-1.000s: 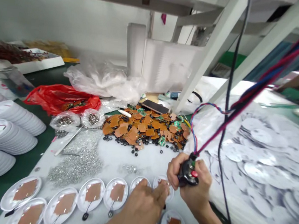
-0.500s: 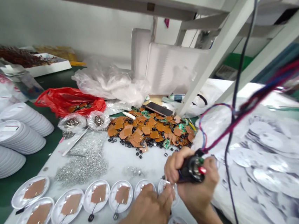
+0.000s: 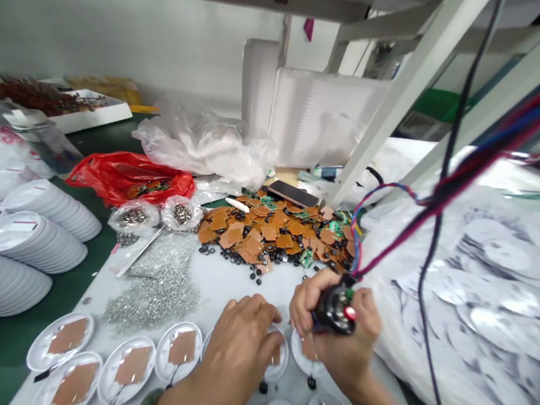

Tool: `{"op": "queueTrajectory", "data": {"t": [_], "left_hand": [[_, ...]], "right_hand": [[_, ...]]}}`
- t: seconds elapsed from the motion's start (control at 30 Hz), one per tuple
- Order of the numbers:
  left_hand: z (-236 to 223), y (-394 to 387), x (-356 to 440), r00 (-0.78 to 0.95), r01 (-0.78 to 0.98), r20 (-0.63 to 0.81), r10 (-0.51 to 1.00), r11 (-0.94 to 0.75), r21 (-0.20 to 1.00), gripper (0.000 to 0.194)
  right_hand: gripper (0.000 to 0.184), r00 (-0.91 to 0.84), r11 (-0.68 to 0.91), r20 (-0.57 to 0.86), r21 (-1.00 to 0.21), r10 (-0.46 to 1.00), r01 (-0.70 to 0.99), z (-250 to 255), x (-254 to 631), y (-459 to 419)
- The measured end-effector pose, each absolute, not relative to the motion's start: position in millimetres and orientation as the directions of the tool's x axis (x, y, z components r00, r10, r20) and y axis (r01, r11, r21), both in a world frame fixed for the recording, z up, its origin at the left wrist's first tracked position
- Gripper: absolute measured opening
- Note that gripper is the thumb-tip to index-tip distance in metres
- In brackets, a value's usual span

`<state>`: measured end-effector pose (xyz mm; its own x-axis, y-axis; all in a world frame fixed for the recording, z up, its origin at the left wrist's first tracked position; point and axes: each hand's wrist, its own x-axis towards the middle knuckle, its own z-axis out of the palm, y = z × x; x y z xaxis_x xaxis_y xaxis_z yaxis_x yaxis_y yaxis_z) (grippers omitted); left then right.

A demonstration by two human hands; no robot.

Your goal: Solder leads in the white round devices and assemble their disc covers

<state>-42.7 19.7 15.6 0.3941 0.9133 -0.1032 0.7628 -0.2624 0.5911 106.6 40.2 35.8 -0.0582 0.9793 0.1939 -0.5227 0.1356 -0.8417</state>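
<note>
My right hand [image 3: 340, 336] is wrapped around a black electric screwdriver [image 3: 336, 311] with a red button and red and blue wires. The tool points down at a white round plastic cover [image 3: 300, 358] with a brown square board on it. My left hand [image 3: 241, 346] reaches over the white work surface with fingers curled down and thumb drawn in. Its fingertips are partly hidden, and I cannot make out what is between them. Beneath it are partly covered white covers with boards. More such covers [image 3: 127, 370] stand in rows along the front, with small black wired parts.
Loose screws [image 3: 158, 297] lie left of centre, behind the covers. Brown boards [image 3: 271, 231] are heaped at the back, near a phone [image 3: 293, 194]. Stacked white covers [image 3: 32, 243] stand left; a red bag [image 3: 131, 179] lies behind. A clear bag of white discs [image 3: 484, 306] fills the right.
My left hand has moved back and left, away from the cover under the screwdriver. My right hand still grips the screwdriver, slightly farther left. The view has shifted a little.
</note>
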Motion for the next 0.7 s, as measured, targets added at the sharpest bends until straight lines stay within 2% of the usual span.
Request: {"op": "queueTrajectory", "data": {"t": [0.1, 0.2, 0.3, 0.47, 0.57, 0.7], "left_hand": [[17, 24, -42, 0.401, 0.772, -0.110, 0.910, -0.270, 0.576, 0.013], [11, 24, -41, 0.418, 0.748, -0.050, 0.907, -0.312, 0.585, 0.014], [5, 26, -38, 0.450, 0.688, 0.015, 0.893, -0.357, 0.631, 0.007], [-2, 26, -34, 0.452, 0.569, 0.137, 0.881, -0.404, 0.717, 0.019], [-3, 22, -34, 0.444, 0.488, 0.167, 0.880, -0.394, 0.779, 0.018], [-1, 17, -31, 0.518, 0.391, 0.183, 0.836, -0.421, 0.818, 0.019]], "right_hand": [[0.052, -0.062, 0.141, 0.198, -0.853, 0.978, -0.503, 27, 104, 42], [0.053, -0.067, 0.141, 0.203, -0.848, 0.977, -0.511, 39, 103, 37], [0.052, -0.100, 0.133, 0.214, -0.845, 0.972, -0.519, 63, 105, 28], [0.056, -0.087, 0.143, 0.219, -0.841, 0.972, -0.521, 78, 114, 14], [0.058, -0.076, 0.131, 0.202, -0.834, 0.976, -0.536, 80, 119, 12], [0.059, -0.106, 0.063, 0.154, -0.809, 0.982, -0.584, 89, 126, 15]]}}
